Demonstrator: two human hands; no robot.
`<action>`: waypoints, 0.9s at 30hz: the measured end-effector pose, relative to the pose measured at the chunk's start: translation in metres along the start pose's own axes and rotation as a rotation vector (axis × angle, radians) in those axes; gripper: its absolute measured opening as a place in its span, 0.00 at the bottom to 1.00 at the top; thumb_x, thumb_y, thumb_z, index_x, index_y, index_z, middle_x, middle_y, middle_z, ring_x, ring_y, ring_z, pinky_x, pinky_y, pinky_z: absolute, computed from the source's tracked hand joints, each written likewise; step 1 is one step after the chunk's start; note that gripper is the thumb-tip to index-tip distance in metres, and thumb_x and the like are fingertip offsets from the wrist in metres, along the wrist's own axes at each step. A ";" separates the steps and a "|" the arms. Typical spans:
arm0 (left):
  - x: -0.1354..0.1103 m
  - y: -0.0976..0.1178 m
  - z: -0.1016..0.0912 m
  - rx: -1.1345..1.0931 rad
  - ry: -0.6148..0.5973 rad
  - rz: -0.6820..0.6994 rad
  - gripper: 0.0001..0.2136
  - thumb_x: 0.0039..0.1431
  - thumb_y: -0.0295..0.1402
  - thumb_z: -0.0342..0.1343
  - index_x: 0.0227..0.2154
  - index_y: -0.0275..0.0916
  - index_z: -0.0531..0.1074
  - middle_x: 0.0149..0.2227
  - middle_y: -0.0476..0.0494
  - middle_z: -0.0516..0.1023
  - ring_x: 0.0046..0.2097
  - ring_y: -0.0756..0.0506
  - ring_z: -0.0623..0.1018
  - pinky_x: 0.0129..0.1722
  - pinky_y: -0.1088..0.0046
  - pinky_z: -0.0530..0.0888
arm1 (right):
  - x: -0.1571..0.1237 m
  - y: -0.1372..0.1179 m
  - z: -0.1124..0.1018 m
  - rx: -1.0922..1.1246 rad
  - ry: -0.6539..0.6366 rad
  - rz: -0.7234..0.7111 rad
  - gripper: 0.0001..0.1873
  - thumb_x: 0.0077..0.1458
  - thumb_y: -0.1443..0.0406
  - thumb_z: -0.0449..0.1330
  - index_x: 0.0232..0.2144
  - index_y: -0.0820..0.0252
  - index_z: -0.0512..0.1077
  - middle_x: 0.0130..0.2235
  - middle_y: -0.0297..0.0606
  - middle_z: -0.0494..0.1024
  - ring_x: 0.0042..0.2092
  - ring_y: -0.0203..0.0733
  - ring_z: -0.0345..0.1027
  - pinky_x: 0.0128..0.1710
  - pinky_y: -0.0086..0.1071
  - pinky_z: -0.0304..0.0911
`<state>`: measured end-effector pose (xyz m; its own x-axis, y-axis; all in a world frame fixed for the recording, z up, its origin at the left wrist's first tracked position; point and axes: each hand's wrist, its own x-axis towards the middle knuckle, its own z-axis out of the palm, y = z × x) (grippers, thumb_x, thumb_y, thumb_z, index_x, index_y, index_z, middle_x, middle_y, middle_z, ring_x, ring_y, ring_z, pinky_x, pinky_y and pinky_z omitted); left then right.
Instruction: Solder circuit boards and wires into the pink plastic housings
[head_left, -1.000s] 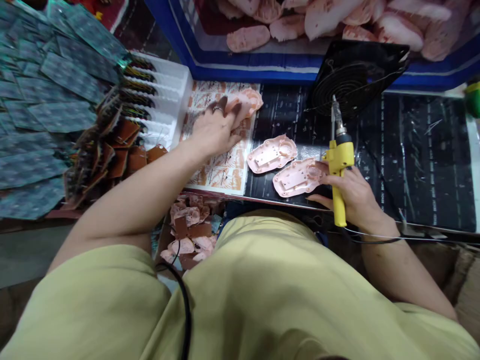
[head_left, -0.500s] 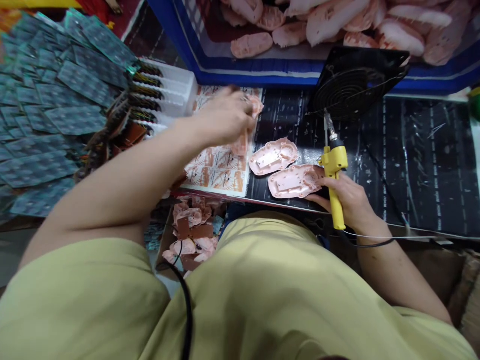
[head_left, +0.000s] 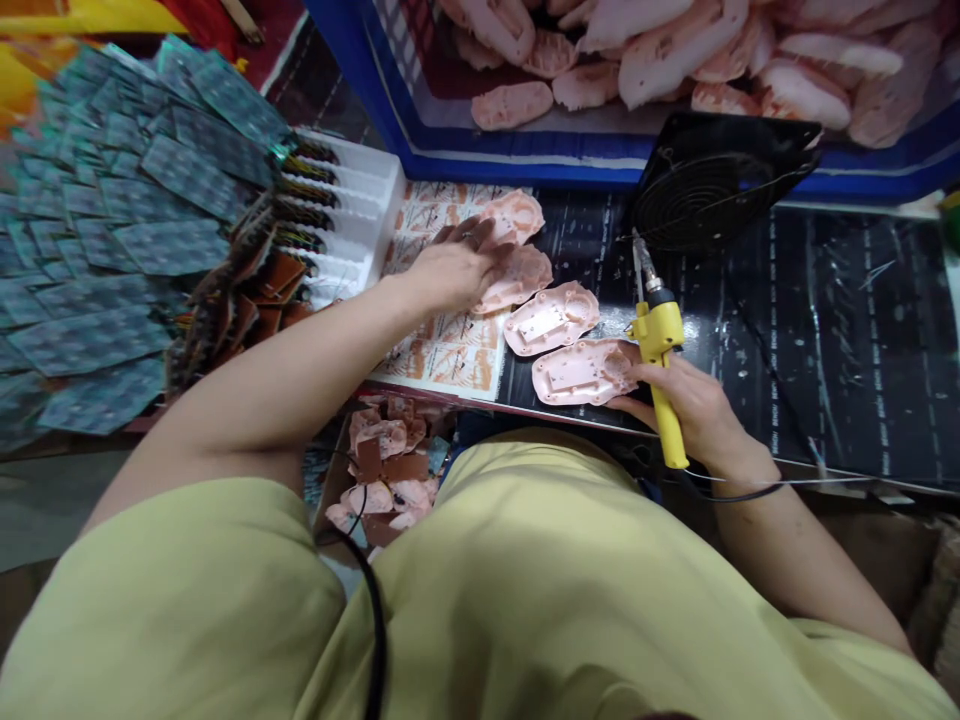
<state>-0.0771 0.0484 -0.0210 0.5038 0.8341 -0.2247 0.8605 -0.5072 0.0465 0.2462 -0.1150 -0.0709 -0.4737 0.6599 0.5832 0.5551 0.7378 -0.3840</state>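
Note:
My right hand (head_left: 694,405) is wrapped round a yellow soldering gun (head_left: 664,340), its metal tip pointing away toward the fan. Fingers of that hand also reach the edge of the nearest pink plastic shell (head_left: 577,373), which lies hollow side up at the bench edge. A second pink shell (head_left: 551,318) lies just beyond it. My left hand (head_left: 457,265) is over the sticker sheet, fingers stretched out and apart. They touch or hover over two more pink shells, a farther one (head_left: 516,215) and a nearer one (head_left: 521,275); the exact contact is hidden.
A sheet of orange-printed stickers (head_left: 469,370) lies under my left hand. Beyond are a white foam tray (head_left: 367,215) with wired parts, a pile of green circuit boards (head_left: 120,210), a blue crate (head_left: 487,165) of pink shells, and a black fan (head_left: 720,180). Scrap pink pieces (head_left: 397,490) sit below the bench.
My left hand has come back slightly nearer and left, uncovering the two farther shells. The soldering gun has shifted a little left with my right hand. The whole view has moved slightly.

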 end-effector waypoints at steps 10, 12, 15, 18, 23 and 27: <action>0.033 -0.004 -0.023 0.155 0.173 0.158 0.25 0.73 0.43 0.47 0.68 0.41 0.67 0.68 0.35 0.69 0.67 0.32 0.70 0.67 0.50 0.65 | 0.006 -0.010 0.016 -0.029 -0.014 -0.006 0.23 0.58 0.65 0.70 0.54 0.56 0.71 0.45 0.43 0.84 0.43 0.45 0.80 0.42 0.36 0.77; 0.011 -0.002 -0.057 0.150 0.239 0.009 0.25 0.74 0.43 0.46 0.67 0.39 0.68 0.66 0.34 0.71 0.64 0.34 0.73 0.64 0.52 0.69 | 0.001 -0.009 0.012 -0.062 0.005 -0.014 0.23 0.56 0.65 0.72 0.53 0.56 0.72 0.46 0.44 0.84 0.43 0.46 0.81 0.41 0.36 0.77; -0.041 -0.006 -0.099 0.122 0.275 -0.151 0.20 0.71 0.41 0.49 0.56 0.39 0.79 0.53 0.36 0.82 0.55 0.36 0.78 0.57 0.56 0.74 | -0.006 -0.004 0.005 -0.131 0.123 0.000 0.24 0.51 0.67 0.75 0.49 0.56 0.73 0.44 0.45 0.85 0.40 0.47 0.82 0.35 0.34 0.77; -0.101 -0.014 -0.101 0.108 0.120 -0.321 0.12 0.64 0.36 0.57 0.43 0.42 0.84 0.41 0.40 0.84 0.51 0.34 0.80 0.56 0.52 0.73 | -0.008 0.000 0.003 -0.178 0.241 0.021 0.25 0.49 0.67 0.76 0.49 0.51 0.73 0.41 0.40 0.86 0.33 0.47 0.82 0.29 0.34 0.77; -0.168 -0.010 -0.031 0.125 0.050 -0.252 0.24 0.56 0.42 0.65 0.55 0.42 0.77 0.61 0.36 0.77 0.67 0.26 0.69 0.68 0.42 0.61 | -0.005 -0.001 0.009 -0.205 0.295 -0.004 0.27 0.50 0.70 0.74 0.51 0.47 0.75 0.38 0.34 0.87 0.28 0.48 0.81 0.25 0.33 0.77; -0.186 0.001 0.004 0.202 0.080 -0.279 0.32 0.58 0.33 0.61 0.66 0.36 0.67 0.72 0.28 0.62 0.73 0.27 0.61 0.71 0.40 0.55 | -0.005 -0.002 0.010 -0.189 0.275 -0.001 0.27 0.50 0.72 0.73 0.51 0.47 0.76 0.38 0.34 0.87 0.28 0.47 0.80 0.26 0.32 0.77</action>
<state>-0.1703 -0.1082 0.0167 0.2623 0.9570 -0.1241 0.9377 -0.2832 -0.2011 0.2403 -0.1182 -0.0799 -0.2863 0.5769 0.7650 0.6839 0.6822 -0.2585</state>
